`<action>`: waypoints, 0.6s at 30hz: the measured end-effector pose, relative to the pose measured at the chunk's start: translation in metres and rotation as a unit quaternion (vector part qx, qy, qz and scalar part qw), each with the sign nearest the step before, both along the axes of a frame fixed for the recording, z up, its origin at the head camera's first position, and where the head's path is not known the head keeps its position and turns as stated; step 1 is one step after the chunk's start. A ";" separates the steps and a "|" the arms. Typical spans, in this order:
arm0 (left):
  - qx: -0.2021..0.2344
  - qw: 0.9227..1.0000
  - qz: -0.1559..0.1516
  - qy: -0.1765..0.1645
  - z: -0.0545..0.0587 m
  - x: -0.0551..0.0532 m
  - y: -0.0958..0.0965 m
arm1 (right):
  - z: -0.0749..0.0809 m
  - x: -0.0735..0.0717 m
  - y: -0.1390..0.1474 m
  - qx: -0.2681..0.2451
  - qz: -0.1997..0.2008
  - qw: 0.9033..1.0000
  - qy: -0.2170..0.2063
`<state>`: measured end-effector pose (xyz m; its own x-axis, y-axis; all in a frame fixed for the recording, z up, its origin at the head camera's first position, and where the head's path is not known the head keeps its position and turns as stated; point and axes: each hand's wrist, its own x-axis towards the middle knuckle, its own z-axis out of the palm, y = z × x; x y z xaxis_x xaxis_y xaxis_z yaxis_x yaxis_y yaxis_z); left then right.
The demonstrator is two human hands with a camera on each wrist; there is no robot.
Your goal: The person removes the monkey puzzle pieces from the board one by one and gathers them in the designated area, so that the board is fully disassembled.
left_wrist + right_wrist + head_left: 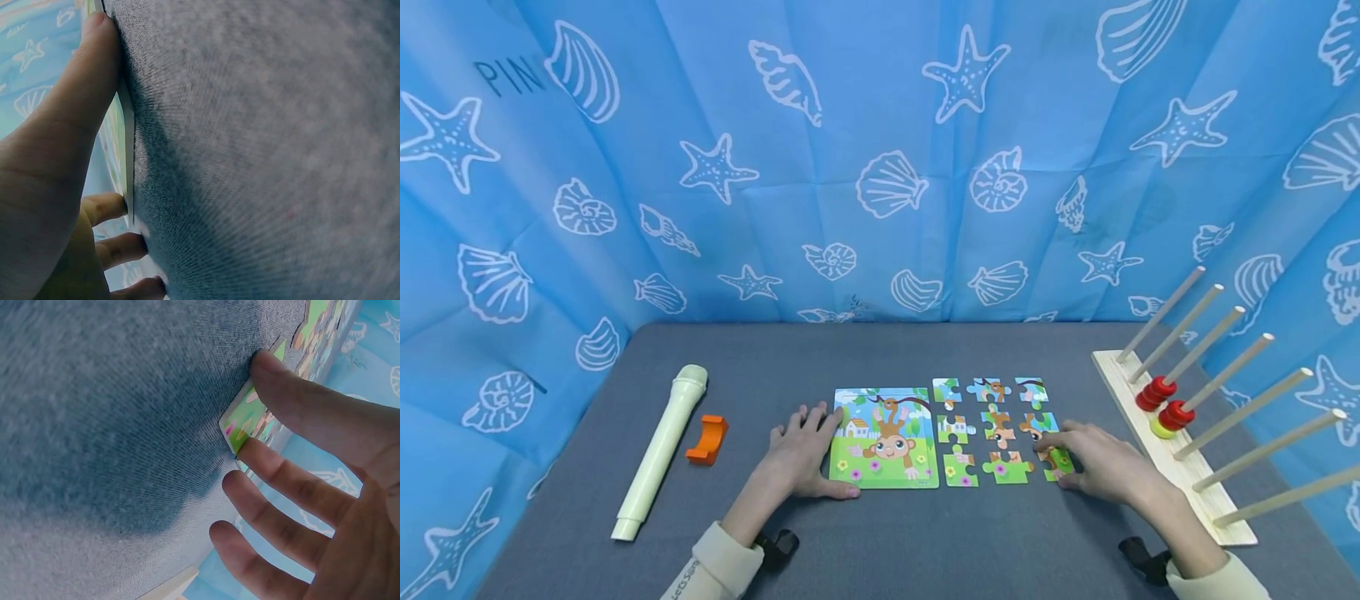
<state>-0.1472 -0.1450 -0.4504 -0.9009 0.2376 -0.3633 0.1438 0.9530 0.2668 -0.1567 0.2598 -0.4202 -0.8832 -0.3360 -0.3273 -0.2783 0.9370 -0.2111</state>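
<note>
A puzzle board [887, 442] with a monkey picture lies in the middle of the table. My left hand [801, 458] rests at its left side, thumb along the near edge and fingertips by the left edge, fingers fairly straight. To the board's right, several loose jigsaw pieces [1006, 471] are laid out in three rows, slightly apart. At their near right corner, my right hand [1105, 462] pinches a green corner jigsaw piece [242, 422] between thumb and index finger; its other fingers are extended. That piece lies flat on the cloth, partly covered by the fingers.
A pale green microphone-shaped tube [658, 458] and an orange curved block [708, 440] lie on the left. At the right stands a wooden peg rack [1172, 450] with red rings [1156, 393] and a yellow ring [1163, 428]. Behind the grey table [760, 358] hangs a blue curtain [850, 108].
</note>
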 end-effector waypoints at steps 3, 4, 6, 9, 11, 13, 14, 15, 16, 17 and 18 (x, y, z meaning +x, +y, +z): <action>-0.001 1.000 0.000 -0.002 0.000 0.000 -0.001 | -0.001 0.001 -0.001 0.000 0.001 1.000 0.002; -0.001 1.000 0.000 -0.003 0.001 0.000 -0.001 | -0.001 0.002 -0.001 0.000 0.001 1.000 0.002; -0.002 1.000 0.000 -0.003 0.001 0.000 -0.001 | -0.002 0.002 -0.002 0.000 -0.003 1.000 -0.001; -0.004 1.000 -0.002 -0.004 0.001 -0.001 -0.001 | -0.003 0.001 -0.003 -0.002 -0.006 1.000 -0.004; -0.003 1.000 -0.003 -0.005 0.000 -0.001 -0.002 | -0.004 0.002 -0.002 -0.003 -0.007 1.000 -0.003; -0.001 1.000 -0.004 -0.005 0.000 0.000 -0.002 | -0.004 0.002 -0.003 -0.002 -0.006 1.000 -0.002; 0.000 1.000 -0.004 -0.004 0.000 0.000 -0.002 | -0.005 0.003 -0.003 -0.001 -0.007 1.000 -0.001; 0.002 1.000 -0.004 -0.003 -0.001 0.001 -0.002 | -0.005 0.003 -0.003 0.001 -0.010 1.000 -0.001; 0.004 1.000 -0.004 -0.002 -0.001 0.001 -0.002 | -0.006 0.004 -0.003 0.002 -0.011 1.000 -0.001; 0.006 1.000 -0.004 -0.001 -0.001 0.002 -0.002 | -0.006 0.004 -0.003 0.004 -0.012 1.000 -0.001; 0.009 1.000 -0.004 0.001 -0.002 0.003 -0.002 | -0.006 0.005 -0.003 0.005 -0.013 1.000 0.000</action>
